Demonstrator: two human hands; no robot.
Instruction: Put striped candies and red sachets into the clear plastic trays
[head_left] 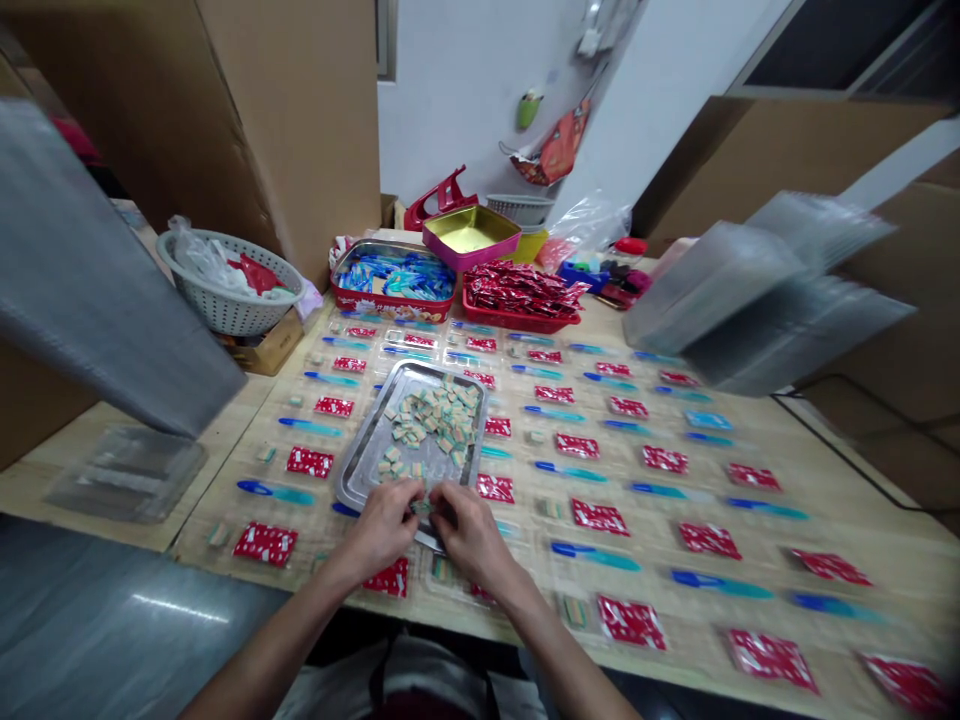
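A shallow metal tray [358,463] rests on the rows of clear plastic packs, holding a heap of small tan-and-green striped blocks [436,415]. My left hand [386,525] is at the tray's near edge, its fingers pinched together. Close beside it, my right hand [471,530] is also closed in a pinch. Between the fingertips shows a small greenish striped block [421,508], partly hidden by the fingers. Around the tray, clear packs hold blue pen-shaped tools [276,492], red patterned packets [265,543] and, in some, a striped block [576,610].
At the back stand a red tin [394,308] of blue tools, a red basket [521,320] of red packets and a pink-and-gold tin [472,232]. Clear plastic trays are stacked at right [720,290] and left [112,270]. A grey basket [232,315] sits back left.
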